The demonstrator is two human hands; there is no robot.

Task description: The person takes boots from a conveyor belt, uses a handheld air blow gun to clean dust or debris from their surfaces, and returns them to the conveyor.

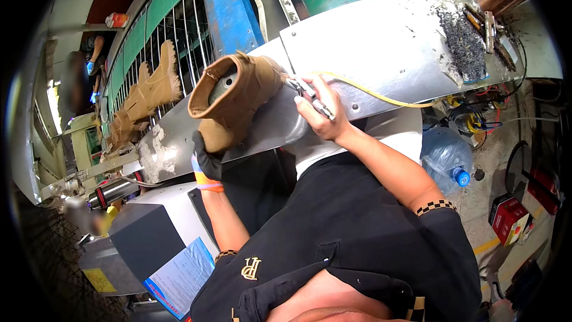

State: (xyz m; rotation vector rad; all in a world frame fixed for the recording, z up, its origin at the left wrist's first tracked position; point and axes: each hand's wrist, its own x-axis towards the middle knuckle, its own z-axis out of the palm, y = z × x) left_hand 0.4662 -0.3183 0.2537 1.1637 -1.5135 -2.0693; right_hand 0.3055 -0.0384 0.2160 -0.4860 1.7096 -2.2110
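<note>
A tan ankle boot (253,92) stands tilted on the metal bench top, its collar opening toward the left and a grey last showing inside. Under the boot's lower end, my left hand (206,158), in a dark glove with an orange and white cuff, is closed around it; its fingertips are partly hidden. My bare right hand (326,109) grips a slim metal hand tool (310,96) with a yellow hose behind it. The tool's tip is close to the boot's right side; I cannot tell whether it touches.
The metal bench (381,42) curves across in front of me. More tan boots (146,89) stand by a wire rack at left. Dark debris (465,48) and tools lie at the bench's right end. Below it stand a clear water bottle (447,158) and a red box (509,219). Another person stands far left.
</note>
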